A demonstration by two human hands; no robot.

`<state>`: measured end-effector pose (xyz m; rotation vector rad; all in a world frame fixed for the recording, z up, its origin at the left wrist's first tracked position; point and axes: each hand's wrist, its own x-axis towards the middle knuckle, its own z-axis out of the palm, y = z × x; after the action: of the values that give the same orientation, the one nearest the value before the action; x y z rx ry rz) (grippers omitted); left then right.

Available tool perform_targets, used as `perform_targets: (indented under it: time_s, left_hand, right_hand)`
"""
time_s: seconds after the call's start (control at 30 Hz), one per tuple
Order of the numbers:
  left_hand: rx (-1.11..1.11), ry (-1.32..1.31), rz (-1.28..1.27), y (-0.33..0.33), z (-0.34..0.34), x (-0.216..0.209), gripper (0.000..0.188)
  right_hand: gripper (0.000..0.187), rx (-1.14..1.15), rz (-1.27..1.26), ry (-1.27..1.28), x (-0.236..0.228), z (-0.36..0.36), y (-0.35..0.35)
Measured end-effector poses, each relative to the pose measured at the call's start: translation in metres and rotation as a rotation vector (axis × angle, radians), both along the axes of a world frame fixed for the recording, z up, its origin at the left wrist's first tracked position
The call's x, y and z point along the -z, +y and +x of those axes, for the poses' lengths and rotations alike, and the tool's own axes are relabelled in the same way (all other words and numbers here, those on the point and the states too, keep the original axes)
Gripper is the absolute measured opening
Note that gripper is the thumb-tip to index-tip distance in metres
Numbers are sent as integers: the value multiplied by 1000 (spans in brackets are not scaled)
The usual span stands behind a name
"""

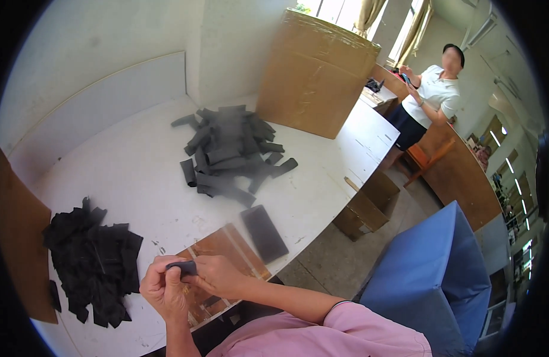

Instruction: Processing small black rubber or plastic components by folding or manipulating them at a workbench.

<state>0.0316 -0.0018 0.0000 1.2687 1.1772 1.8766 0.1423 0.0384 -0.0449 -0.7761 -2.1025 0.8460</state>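
Observation:
Between my two hands is a small dark grey fabric piece (183, 268), folded or tube-shaped. My left hand (162, 287) pinches it with thumb and fingers from the left. On its other side my right hand (218, 277) closes round the piece's right end, with the fingertips partly hidden. Both hands are above a brown board (221, 245) at the table's near edge. To the left lies a heap of flat black fabric pieces (96, 265). Farther off is a loose pile of dark grey fabric strips (230, 149), several of them curled like short tubes.
A dark flat rectangular slab (264, 233) lies right of the board on the white table (149, 172). Beyond stands a large taped cardboard box (313, 74). On the right are a blue fabric bin (411, 279), an open carton (370, 208) and a standing person (432, 95) holding a phone.

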Motion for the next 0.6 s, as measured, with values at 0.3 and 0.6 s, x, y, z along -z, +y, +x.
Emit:
perform_targets:
  time_s: [0.3, 0.6]
  left_hand:
    - [39, 14, 37, 1, -2, -4, 22]
    - [130, 91, -96, -2, -11, -2, 18]
  right_hand:
    - [24, -26, 14, 12, -10, 1, 2]
    - [27, 14, 47, 101, 9, -4, -1]
